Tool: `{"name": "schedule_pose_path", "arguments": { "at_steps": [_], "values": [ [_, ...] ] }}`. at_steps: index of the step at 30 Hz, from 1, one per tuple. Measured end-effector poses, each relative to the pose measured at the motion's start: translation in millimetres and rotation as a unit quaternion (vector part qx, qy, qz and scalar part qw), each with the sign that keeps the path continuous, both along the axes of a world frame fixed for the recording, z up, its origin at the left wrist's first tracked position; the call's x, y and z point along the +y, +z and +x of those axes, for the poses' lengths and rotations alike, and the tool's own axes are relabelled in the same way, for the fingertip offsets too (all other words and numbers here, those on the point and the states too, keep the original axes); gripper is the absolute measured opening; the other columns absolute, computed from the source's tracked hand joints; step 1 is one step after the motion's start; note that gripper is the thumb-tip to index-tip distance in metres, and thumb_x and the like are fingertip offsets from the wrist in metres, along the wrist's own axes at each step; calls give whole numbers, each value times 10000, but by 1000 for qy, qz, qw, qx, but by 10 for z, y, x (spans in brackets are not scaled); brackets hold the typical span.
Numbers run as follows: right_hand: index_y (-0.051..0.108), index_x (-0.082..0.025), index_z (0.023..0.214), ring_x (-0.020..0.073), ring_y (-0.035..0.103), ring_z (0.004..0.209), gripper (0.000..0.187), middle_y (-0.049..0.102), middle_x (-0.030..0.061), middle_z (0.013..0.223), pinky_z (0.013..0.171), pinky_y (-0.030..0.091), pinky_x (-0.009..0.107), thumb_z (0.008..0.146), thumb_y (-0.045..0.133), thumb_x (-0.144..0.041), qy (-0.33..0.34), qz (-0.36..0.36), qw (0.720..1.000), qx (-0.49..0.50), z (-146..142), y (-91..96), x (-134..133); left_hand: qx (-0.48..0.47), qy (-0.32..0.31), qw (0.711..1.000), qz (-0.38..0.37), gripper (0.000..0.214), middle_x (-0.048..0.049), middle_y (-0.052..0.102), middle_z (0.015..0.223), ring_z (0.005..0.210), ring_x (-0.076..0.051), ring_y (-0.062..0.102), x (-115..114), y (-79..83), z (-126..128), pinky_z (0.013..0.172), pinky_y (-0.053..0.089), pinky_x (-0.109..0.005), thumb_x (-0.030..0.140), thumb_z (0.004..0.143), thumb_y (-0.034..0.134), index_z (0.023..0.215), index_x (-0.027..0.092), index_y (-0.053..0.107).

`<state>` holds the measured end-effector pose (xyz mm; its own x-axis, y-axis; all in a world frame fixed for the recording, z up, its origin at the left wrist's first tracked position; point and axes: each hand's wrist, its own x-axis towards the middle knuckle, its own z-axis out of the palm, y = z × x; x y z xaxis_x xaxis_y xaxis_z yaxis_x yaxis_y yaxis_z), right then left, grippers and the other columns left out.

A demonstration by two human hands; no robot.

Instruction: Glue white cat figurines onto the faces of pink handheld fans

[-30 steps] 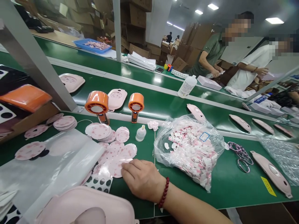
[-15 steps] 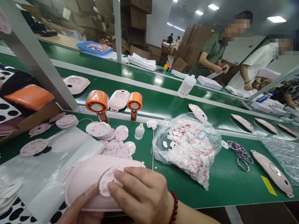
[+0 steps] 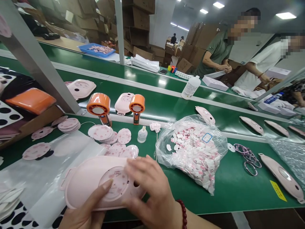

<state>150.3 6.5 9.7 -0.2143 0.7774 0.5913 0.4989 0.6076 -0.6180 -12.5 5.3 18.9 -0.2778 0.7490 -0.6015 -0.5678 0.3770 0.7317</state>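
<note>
Bright, even light fell from the ceiling panels (image 3: pixel 286 15), leaving only faint, soft shadows. White glare streaked the green conveyor belt (image 3: pixel 162 82) and the plastic bag (image 3: pixel 190 149), while the wide lens bent the grey upright post (image 3: pixel 38 60) into a steep lean at the frame's left edge.

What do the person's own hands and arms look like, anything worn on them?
The left hand and right hand are bare, no gloves. The right wrist wears a bracelet of round dark red beads; no sleeve shows on that forearm.
</note>
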Motion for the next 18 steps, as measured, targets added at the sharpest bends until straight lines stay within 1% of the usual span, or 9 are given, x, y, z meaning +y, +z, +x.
{"name": "schedule_pose_path", "arguments": {
  "at_steps": [2, 4, 5, 7, 10, 12, 14, 16, 18],
  "values": [
    [645, -210, 1325, 271, 693, 1137, 519, 726, 88, 1252, 1036, 556, 439, 890, 727, -479, -40, -135, 987, 80, -16, 66, 58, 21, -9, 999, 47, 884, 12, 688, 1311, 1241, -322, 614, -9, 2, 17, 879, 601, -384, 251, 418, 983, 1238, 377, 676],
    [716, -214, 1212, 265, 726, 1032, 469, 759, 67, 1145, 929, 604, 398, 822, 786, -465, -38, -256, 954, 152, -42, 89, 120, 30, -17, 997, 63, 891, 41, 666, 1347, 1234, -310, 619, -9, -18, 15, 880, 600, -369, 214, 433, 973, 1247, 399, 663],
    [740, -220, 1155, 257, 732, 1000, 429, 767, 53, 1108, 904, 609, 381, 800, 802, -453, -26, -298, 937, 182, -57, 91, 148, 38, -17, 997, 68, 891, 47, 658, 1359, 1236, -307, 617, -4, -30, 8, 872, 601, -350, 216, 432, 974, 1246, 401, 661],
    [757, -228, 1095, 250, 731, 988, 390, 772, 36, 1084, 895, 605, 365, 773, 820, -437, -9, -343, 912, 226, -87, 87, 191, 65, -15, 995, 78, 853, 53, 646, 1377, 1252, -295, 607, 16, -49, -10, 865, 596, -312, 265, 456, 977, 1236, 404, 662],
    [761, -240, 1078, 248, 726, 992, 385, 772, 25, 1086, 893, 596, 356, 754, 838, -432, -2, -361, 900, 244, -122, 82, 223, 90, -9, 992, 88, 796, 48, 646, 1377, 1266, -289, 598, 62, -56, -27, 883, 589, -311, 307, 485, 975, 1215, 396, 671],
    [758, -242, 1095, 247, 718, 1007, 391, 767, 29, 1094, 914, 583, 363, 765, 836, -439, -2, -354, 908, 224, -127, 77, 239, 84, -8, 993, 79, 781, 49, 645, 1380, 1244, -295, 612, 98, -54, -29, 865, 603, -329, 308, 484, 974, 1201, 394, 676],
    [741, -236, 1126, 247, 707, 995, 418, 754, 43, 1081, 917, 574, 379, 780, 821, -455, -21, -322, 927, 193, -109, 59, 268, 75, -7, 995, 71, 793, 53, 634, 1399, 1218, -297, 629, 139, -52, -31, 839, 610, -325, 312, 465, 980, 1193, 397, 677],
    [692, -214, 1168, 250, 688, 993, 459, 719, 72, 1114, 909, 571, 399, 801, 789, -472, -83, -267, 944, 176, -67, 23, 334, 78, 3, 995, 61, 793, 75, 610, 1431, 1216, -285, 631, 181, -56, -42, 831, 605, -316, 334, 453, 987, 1178, 420, 677],
    [605, -189, 1235, 268, 655, 1087, 517, 660, 118, 1233, 961, 555, 430, 827, 751, -470, -164, -220, 947, 170, -11, -33, 453, 92, 17, 994, 55, 798, 95, 598, 1445, 1252, -270, 608, 221, -67, -64, 853, 593, -319, 353, 444, 993, 1170, 443, 673]
  ]
}}
